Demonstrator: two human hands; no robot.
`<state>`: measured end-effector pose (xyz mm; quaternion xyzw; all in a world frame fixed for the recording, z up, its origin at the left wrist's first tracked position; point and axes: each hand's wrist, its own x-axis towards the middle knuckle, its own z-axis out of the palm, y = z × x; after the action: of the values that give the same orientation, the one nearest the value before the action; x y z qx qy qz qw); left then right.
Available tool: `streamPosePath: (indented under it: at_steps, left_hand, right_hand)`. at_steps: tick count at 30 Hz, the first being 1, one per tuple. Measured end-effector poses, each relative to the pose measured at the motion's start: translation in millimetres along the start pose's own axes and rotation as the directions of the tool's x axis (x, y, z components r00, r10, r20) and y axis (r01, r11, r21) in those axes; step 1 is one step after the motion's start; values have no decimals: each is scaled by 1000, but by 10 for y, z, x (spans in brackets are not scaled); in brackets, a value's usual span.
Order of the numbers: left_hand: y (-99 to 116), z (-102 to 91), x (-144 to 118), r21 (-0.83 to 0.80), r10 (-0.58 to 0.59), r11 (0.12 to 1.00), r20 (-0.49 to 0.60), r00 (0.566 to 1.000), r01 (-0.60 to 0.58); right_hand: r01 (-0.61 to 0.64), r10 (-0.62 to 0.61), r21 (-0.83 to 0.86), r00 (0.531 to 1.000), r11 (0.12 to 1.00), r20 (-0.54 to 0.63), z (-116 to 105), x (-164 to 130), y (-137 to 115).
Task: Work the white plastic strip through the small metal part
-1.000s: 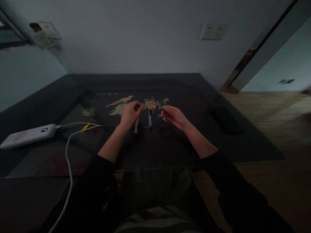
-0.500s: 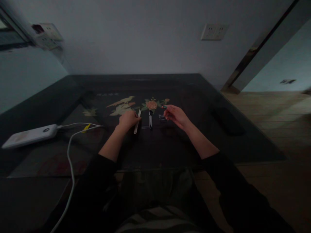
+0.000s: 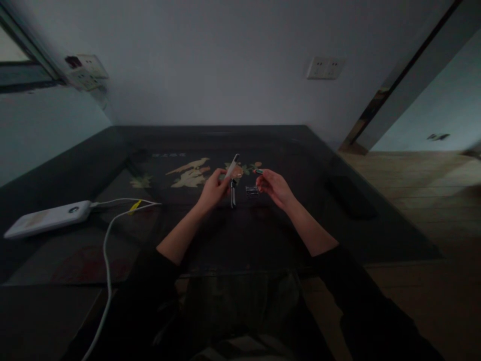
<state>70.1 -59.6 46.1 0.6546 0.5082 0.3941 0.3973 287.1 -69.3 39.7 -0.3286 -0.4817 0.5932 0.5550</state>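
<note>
My left hand (image 3: 213, 188) grips a thin white stick-like piece (image 3: 232, 165) and holds it tilted up above the dark table (image 3: 263, 235). My right hand (image 3: 273, 186) pinches a small greenish item (image 3: 258, 171) between thumb and fingertips, close to the white piece. Between the hands a dark slim object with a pale stripe (image 3: 233, 193) lies on the table. A small metallic part (image 3: 251, 190) rests just right of it, under my right fingers. The light is dim and details are hard to make out.
A white power bank (image 3: 47, 218) lies at the left with white cables (image 3: 107, 240) running toward me. A flower and bird picture (image 3: 190, 175) decorates the tabletop. A dark flat object (image 3: 349, 196) sits at the right. Wall sockets (image 3: 324, 67) are behind; wooden floor (image 3: 424, 200) to the right.
My left hand came down on the white stick lying on the table, closed on it and lifted it, tilting it toward my right hand. The view shifted slightly down.
</note>
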Motion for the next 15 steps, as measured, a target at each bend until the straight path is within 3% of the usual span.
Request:
streamPosePath:
  at_steps: [4,7,15]
  left_hand:
    - [134,295,-184,-291,106,955,142,984,-61]
    - [143,421,-268,-406,175,908,141,975,-104]
    - [121,445,-289,-491,75,870,203,976,35]
  right_hand:
    - [41,-40,26,999,999,-21,-7,9,6]
    - [82,-80,54,996,995,-30,-6,16,8]
    - [156,-154,73,988,985,-26,13,2,-22]
